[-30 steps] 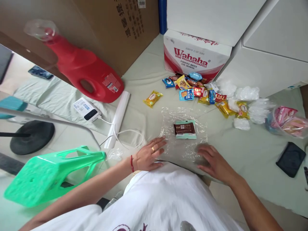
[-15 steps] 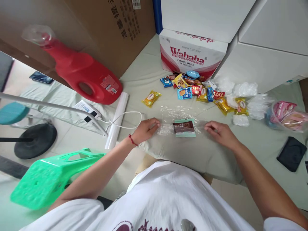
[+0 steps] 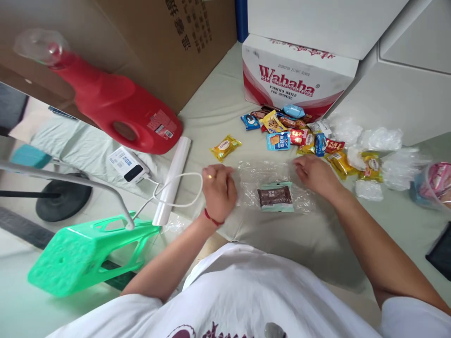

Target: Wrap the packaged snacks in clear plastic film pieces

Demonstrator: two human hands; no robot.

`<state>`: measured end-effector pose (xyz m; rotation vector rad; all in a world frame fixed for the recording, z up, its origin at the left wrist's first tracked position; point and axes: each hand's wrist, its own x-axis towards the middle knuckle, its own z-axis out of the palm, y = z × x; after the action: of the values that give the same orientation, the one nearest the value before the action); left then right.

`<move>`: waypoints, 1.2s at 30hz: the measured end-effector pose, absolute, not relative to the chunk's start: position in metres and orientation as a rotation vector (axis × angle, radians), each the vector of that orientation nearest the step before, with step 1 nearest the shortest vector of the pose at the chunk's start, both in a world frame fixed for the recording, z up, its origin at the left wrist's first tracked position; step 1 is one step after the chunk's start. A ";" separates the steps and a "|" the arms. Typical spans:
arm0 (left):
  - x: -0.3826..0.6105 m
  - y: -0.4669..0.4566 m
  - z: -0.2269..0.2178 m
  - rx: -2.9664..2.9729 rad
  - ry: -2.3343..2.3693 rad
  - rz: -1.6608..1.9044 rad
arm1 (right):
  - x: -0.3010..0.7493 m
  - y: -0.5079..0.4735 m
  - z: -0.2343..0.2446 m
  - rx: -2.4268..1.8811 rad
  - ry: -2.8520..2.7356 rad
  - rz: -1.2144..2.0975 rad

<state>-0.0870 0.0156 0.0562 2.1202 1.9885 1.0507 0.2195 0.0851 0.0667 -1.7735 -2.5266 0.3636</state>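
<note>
A sheet of clear plastic film (image 3: 252, 176) lies spread on the pale green cloth in front of me. On its lower right part rests a brown and mint-green snack packet (image 3: 276, 197), lying flat. My left hand (image 3: 220, 190), with a ring and a red bracelet, has its fingers curled at the film's left edge, gripping it. At the upper right corner my right hand (image 3: 313, 173) pinches the film between closed fingers. Neither hand touches the packet. A yellow snack packet (image 3: 225, 148) lies apart, beyond my left hand.
Several wrapped snacks (image 3: 278, 141) lie heaped before a Wahaba-sized carton (image 3: 292, 77) of water. Crumpled clear plastic bundles (image 3: 382, 139) sit at the right beside a clear tub (image 3: 433, 188). At left are a red jug (image 3: 123, 108), a white roll (image 3: 172, 183), a cable and a green stool (image 3: 70, 258).
My right hand has moved from the film's right side up to its upper right corner. My left hand has turned, its back now showing. The view has shifted slightly.
</note>
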 end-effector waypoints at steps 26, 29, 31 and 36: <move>-0.059 -0.020 0.021 2.228 1.072 0.495 | 0.179 -0.015 0.039 -1.170 -2.804 0.701; -0.091 -0.016 0.015 1.823 1.306 0.813 | 0.177 -0.019 0.035 -1.126 -2.895 0.604; -0.102 -0.006 0.013 1.600 1.642 0.978 | 0.174 -0.022 0.037 -1.108 -2.923 0.513; -0.079 0.022 0.019 1.675 1.920 0.617 | 0.167 -0.027 0.040 -1.154 -2.927 0.397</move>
<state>-0.0786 0.0216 0.0187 1.6749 1.9202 0.6172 0.1668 -0.0265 0.0405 -1.1538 -2.9274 0.3969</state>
